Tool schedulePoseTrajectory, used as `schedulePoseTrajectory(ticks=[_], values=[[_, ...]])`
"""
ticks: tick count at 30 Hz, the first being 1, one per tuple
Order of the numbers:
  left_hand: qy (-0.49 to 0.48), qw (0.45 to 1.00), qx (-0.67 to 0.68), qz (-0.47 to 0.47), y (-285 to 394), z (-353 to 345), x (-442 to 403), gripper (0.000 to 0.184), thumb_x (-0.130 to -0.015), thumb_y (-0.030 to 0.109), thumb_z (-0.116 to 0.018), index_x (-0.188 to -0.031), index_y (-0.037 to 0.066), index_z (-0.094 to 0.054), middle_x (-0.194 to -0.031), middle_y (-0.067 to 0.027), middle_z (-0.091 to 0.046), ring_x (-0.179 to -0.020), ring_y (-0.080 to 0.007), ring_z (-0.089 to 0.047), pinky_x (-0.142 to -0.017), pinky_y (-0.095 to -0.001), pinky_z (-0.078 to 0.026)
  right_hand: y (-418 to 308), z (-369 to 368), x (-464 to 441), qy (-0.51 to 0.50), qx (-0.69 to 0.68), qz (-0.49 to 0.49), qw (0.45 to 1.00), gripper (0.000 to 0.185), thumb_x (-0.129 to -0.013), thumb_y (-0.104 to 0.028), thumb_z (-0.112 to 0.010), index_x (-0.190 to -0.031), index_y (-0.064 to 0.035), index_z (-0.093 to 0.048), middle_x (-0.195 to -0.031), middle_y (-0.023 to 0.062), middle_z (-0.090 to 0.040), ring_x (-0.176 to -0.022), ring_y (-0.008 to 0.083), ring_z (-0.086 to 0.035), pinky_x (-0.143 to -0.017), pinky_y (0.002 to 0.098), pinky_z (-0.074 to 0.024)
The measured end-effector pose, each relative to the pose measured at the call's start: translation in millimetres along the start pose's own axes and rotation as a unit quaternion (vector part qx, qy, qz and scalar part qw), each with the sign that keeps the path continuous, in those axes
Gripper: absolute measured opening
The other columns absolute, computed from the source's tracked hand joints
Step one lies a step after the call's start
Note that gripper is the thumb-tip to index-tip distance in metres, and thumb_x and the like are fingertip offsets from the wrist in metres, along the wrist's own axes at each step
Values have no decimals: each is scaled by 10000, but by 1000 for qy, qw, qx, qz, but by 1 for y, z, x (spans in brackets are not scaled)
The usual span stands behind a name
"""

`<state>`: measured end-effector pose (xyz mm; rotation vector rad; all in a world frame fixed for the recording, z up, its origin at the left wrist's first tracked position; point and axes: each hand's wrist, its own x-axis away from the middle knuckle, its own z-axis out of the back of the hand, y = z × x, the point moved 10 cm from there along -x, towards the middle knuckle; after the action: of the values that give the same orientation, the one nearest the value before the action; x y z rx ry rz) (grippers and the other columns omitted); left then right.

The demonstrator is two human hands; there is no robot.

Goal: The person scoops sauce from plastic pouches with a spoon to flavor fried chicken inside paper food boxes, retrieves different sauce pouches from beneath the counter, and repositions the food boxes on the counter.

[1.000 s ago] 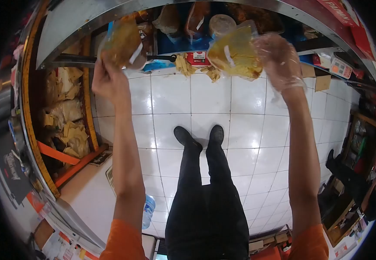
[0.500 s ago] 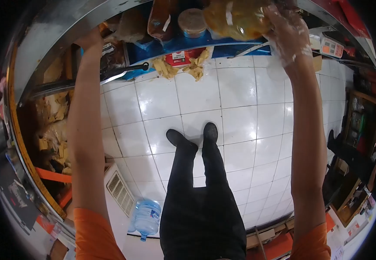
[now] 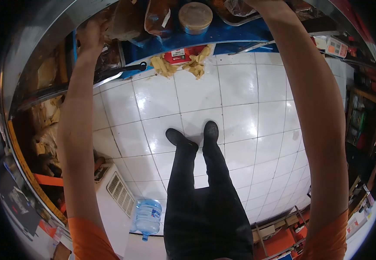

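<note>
My left hand (image 3: 91,35) reaches up among bagged goods at the upper left, its fingers dim and partly hidden. Close beside it hangs or lies a brownish filled plastic bag (image 3: 126,19). My right hand (image 3: 261,3) is at the top edge, mostly cut off, so its fingers do not show. Just left of it is a metal tray (image 3: 252,18) with crumpled clear plastic (image 3: 239,7). Between my hands, on the blue surface (image 3: 222,39), are a bag of reddish-brown contents (image 3: 156,17) and a round lidded tub (image 3: 195,18).
A black-handled knife (image 3: 131,68) sticks out below my left hand. A red package (image 3: 183,55) with yellowish paper shows at the blue edge. A calculator-like device (image 3: 336,47) is at right. A blue water bottle (image 3: 147,219) stands by a white vented appliance (image 3: 114,190) on the tiled floor (image 3: 196,89).
My right hand has moved up and left to the frame's top. The clear bag of yellowish food it held is out of sight, and a tray shows there. My left hand shows more.
</note>
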<state>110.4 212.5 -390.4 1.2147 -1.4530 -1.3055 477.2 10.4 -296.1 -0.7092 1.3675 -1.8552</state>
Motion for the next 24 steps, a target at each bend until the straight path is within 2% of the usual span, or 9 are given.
schedulePoseTrajectory(ticks=[1, 4, 7, 10, 13, 16, 19, 22, 24], values=[[-9, 1000, -6, -12, 12, -7, 7, 224, -873, 67, -669, -1084, -1, -640, -1131, -99, -649, -956, -187, -653, -771, -312, -566, 3, -2, -4, -3, 27, 4, 1000, 290, -893, -152, -646, -1177, -92, -634, -1144, 129, -658, -961, 244, -655, -846, 375, -558], [-26, 997, -11, 69, 0, -2, 8, 261, -882, 90, -676, -1120, -10, -632, -1164, -101, -649, -988, -196, -655, -842, -315, -564, 9, -8, -11, -20, 117, 27, 993, 291, -894, -156, -646, -1177, -91, -633, -1145, 127, -657, -964, 244, -655, -843, 376, -558], [-41, 983, -132, 119, 15, -16, 29, 330, -890, 93, -674, -1199, 3, -601, -1182, -108, -651, -1029, -212, -659, -909, -311, -548, 15, -16, -19, -38, 245, 71, 966, 293, -894, -160, -647, -1178, -91, -632, -1147, 126, -656, -967, 244, -654, -840, 377, -558], [-27, 994, -55, 96, 17, -12, 30, 348, -905, 118, -661, -1228, 11, -590, -1189, -111, -651, -1081, -223, -648, -964, -314, -526, 21, -27, -21, -56, 349, 108, 929, 295, -894, -164, -647, -1179, -90, -630, -1148, 124, -654, -970, 244, -654, -837, 378, -558], [-62, 990, -58, 110, 22, -14, 37, 298, -921, 140, -641, -1191, 17, -613, -1201, -117, -647, -1144, -228, -621, -986, -345, -523, 30, -36, -24, -75, 428, 122, 892, 296, -895, -168, -648, -1180, -89, -629, -1149, 123, -653, -974, 245, -653, -833, 379, -558], [-78, 984, -108, 115, 26, -20, 38, 309, -929, 161, -626, -1202, 16, -612, -1227, -131, -631, -1187, -238, -592, -1012, -368, -514, 36, -44, -29, -86, 479, 132, 863, 298, -895, -172, -648, -1180, -88, -628, -1150, 121, -652, -977, 245, -653, -830, 380, -559], [-98, 980, -123, 121, -15, 14, 9, 359, -972, 268, -603, -1260, 54, -612, -1325, -113, -590, -1253, -245, -535, -1037, -383, -436, 40, -48, -30, -92, 512, 141, 842, 300, -895, -176, -649, -1181, -87, -626, -1151, 119, -651, -980, 245, -652, -827, 381, -559], [-93, 975, -159, 124, -9, 13, 15, 369, -972, 304, -600, -1261, 75, -619, -1353, -114, -570, -1278, -248, -517, -1060, -408, -423, 42, -52, -33, -97, 537, 151, 824, 302, -896, -180, -649, -1182, -86, -625, -1152, 118, -649, -983, 245, -651, -824, 382, -559], [-110, 984, -101, 100, 10, 6, 23, 341, -941, 215, -617, -1226, 28, -616, -1270, -134, -608, -1215, -244, -567, -1035, -392, -474, 43, -54, -35, -100, 552, 158, 813, 303, -896, -183, -650, -1182, -86, -624, -1153, 117, -648, -985, 245, -651, -822, 382, -559]])
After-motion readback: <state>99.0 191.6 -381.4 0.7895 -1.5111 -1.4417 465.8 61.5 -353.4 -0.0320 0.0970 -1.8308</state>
